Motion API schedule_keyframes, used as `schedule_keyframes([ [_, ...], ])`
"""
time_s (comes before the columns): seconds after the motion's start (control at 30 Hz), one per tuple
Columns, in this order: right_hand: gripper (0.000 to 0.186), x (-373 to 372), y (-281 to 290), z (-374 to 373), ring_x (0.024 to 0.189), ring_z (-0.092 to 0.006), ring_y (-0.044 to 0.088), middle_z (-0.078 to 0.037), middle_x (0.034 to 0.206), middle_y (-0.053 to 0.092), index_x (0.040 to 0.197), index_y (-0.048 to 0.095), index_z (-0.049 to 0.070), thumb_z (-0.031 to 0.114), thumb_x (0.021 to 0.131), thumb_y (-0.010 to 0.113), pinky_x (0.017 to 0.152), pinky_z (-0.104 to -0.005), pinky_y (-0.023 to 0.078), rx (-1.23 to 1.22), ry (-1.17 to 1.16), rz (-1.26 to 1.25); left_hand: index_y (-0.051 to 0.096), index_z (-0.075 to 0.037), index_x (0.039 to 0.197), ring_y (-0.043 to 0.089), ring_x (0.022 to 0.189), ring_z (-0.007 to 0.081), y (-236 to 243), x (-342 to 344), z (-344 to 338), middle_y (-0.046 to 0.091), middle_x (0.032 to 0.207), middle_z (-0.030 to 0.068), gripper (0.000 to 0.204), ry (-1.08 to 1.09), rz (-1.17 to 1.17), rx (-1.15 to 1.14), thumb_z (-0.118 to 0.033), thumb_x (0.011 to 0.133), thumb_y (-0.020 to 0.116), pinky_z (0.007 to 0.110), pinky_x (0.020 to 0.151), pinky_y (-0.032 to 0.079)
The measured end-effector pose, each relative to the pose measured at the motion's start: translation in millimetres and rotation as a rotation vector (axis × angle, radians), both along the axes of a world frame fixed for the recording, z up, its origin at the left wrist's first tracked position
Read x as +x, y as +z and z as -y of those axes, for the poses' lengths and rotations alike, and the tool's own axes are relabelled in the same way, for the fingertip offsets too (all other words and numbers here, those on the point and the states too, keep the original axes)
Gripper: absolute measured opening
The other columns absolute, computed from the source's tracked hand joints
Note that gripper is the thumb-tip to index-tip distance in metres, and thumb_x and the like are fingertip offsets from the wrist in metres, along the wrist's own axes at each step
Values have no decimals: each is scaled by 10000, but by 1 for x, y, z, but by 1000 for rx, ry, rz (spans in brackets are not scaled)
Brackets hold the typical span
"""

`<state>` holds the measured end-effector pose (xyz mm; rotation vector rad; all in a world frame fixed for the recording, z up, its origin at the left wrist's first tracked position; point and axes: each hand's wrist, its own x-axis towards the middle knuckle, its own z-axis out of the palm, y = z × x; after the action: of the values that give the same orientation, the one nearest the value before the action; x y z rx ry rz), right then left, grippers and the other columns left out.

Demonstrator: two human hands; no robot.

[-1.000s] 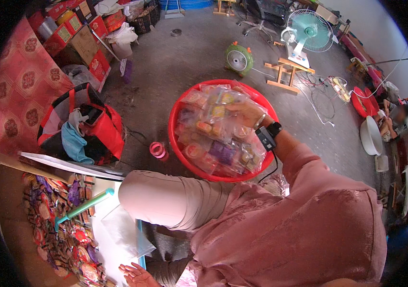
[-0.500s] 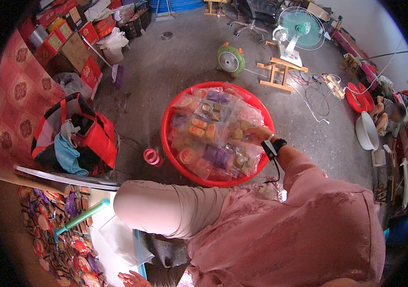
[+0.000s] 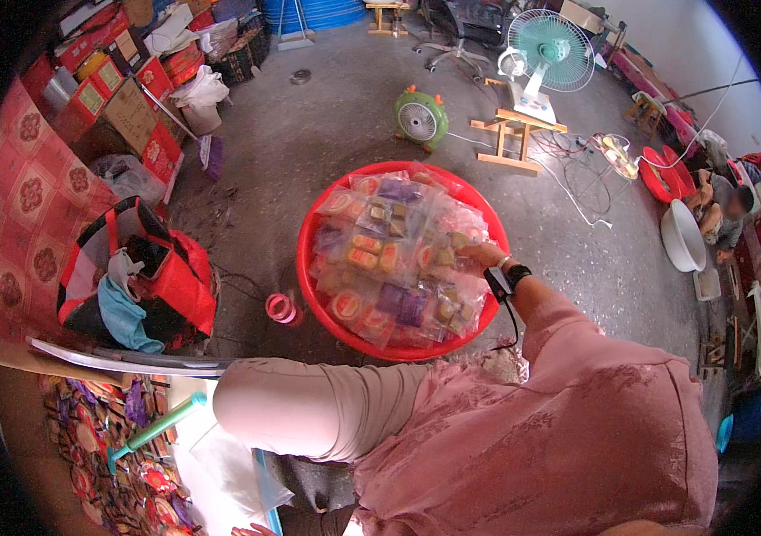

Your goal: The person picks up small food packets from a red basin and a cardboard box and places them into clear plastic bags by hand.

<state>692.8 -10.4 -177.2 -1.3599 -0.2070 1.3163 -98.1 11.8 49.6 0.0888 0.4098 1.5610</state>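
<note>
My right hand [image 3: 486, 255], with a black band and a small device at the wrist, reaches into the right side of a round red tub [image 3: 305, 295]. Its fingers are closed at the edge of a clear plastic packet [image 3: 443, 255] with small tan pieces inside. Similar packets lie piled around it, among them one with orange-and-tan blocks [image 3: 367, 252] and a purple one [image 3: 401, 304]. At the lower edge of the picture only the fingers of my left hand [image 3: 254, 531] show, apart and holding nothing visible, close to a sheet of clear plastic [image 3: 220, 464].
Left of my leg, a box holds many small wrapped pieces [image 3: 86, 438] and a green-handled tool [image 3: 162, 431]. A red-and-black bag [image 3: 188, 286] and a pink ring-shaped item [image 3: 281, 309] stand left of the tub. Beyond are a green fan [image 3: 421, 120], a wooden stand [image 3: 516, 143] and cables. Another person [image 3: 722, 210] sits far right.
My left hand has slipped mostly out of view at the lower edge. My right hand stays at the same packet; the whole view has shifted slightly.
</note>
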Motion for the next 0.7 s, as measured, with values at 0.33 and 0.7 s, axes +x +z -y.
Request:
schedule_keyframes([
  [0.33,337,59,6,-55,963,-235,618,-103,1114,620,1206,545,19,112,890,613,877,-378,525,206,428,762,513,81,1142,563,1132,270,-3,8,-7,620,1137,159,319,-52,9,-40,-81,963,305,515,1111,270],
  [0.7,427,110,26,-97,824,-192,634,-71,961,666,1066,624,-28,269,792,762,696,-339,527,-111,-388,667,512,82,1141,573,1113,270,-5,10,-13,620,1129,166,318,-108,0,-49,-82,965,304,510,1109,275],
])
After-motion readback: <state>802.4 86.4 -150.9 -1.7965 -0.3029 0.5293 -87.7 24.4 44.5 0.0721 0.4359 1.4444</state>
